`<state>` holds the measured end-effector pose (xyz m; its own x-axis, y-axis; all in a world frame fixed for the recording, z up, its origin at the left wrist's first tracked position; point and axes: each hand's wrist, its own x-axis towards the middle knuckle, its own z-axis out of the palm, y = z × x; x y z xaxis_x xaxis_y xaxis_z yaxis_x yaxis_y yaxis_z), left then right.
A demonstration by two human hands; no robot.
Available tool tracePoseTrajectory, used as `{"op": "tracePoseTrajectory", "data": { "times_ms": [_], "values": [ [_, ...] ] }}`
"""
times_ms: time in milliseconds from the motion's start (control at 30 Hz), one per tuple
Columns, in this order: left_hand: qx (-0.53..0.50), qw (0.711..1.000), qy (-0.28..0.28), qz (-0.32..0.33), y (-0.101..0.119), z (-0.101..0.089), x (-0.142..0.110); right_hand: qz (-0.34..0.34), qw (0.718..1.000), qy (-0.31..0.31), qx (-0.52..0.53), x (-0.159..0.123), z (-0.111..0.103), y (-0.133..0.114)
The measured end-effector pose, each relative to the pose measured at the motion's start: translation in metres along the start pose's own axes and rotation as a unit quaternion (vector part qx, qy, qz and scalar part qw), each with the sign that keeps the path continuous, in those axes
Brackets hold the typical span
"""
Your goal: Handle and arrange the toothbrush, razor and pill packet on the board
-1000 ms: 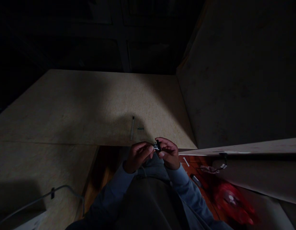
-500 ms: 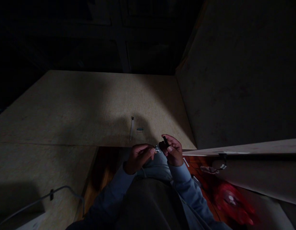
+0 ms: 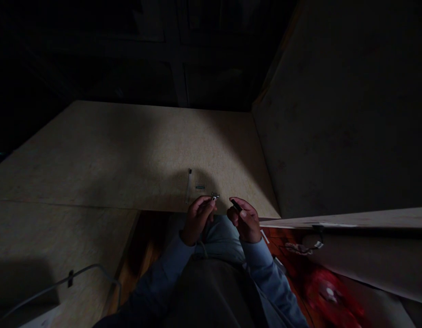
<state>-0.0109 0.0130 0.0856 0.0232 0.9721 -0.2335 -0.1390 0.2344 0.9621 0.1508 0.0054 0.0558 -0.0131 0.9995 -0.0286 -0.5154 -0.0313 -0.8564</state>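
Between the thumb and fingers of my left hand [image 3: 198,218] is a small shiny metal piece with a crosswise top [image 3: 215,196], held up near the table's front edge. My right hand [image 3: 245,219] grips a short black stick [image 3: 236,205] that points up and to the left. The two held pieces are apart. Just beyond my left hand, a thin pale stick with a dark tip [image 3: 188,186] lies on the table. Beside it is a small flat piece with a teal strip [image 3: 200,187]. Dim light hides finer detail.
The pale tabletop [image 3: 129,150] ends at a tall panel [image 3: 340,114] on the right. A grey cable [image 3: 91,269] runs over the lower-left surface. To the lower right, a red plastic bag [image 3: 333,291] and a light-coloured cylinder [image 3: 374,255] stand near the reddish floor.
My left hand has drawn left and up with the metal piece, turning it upright. It now stands farther from the black stick, which stays in my right hand.
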Motion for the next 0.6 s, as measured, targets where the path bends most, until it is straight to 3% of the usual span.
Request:
{"op": "tracePoseTrajectory", "data": {
  "times_ms": [167,267,333,600],
  "values": [
    [0.039,0.998,0.049,0.015,-0.029,-0.002,0.018,0.032,0.998,0.046,-0.023,0.0,-0.008,0.003],
    [0.158,0.985,0.039,0.063,-0.041,-0.002,0.034,0.045,0.997,0.062,-0.033,-0.001,-0.014,0.007],
    [0.268,0.958,0.037,0.097,-0.047,-0.001,0.047,0.055,0.995,0.072,-0.039,-0.003,-0.018,0.009],
    [0.404,0.913,-0.001,0.062,-0.062,0.011,0.098,0.086,0.988,0.117,-0.054,-0.009,-0.028,0.015]
  ]
}}
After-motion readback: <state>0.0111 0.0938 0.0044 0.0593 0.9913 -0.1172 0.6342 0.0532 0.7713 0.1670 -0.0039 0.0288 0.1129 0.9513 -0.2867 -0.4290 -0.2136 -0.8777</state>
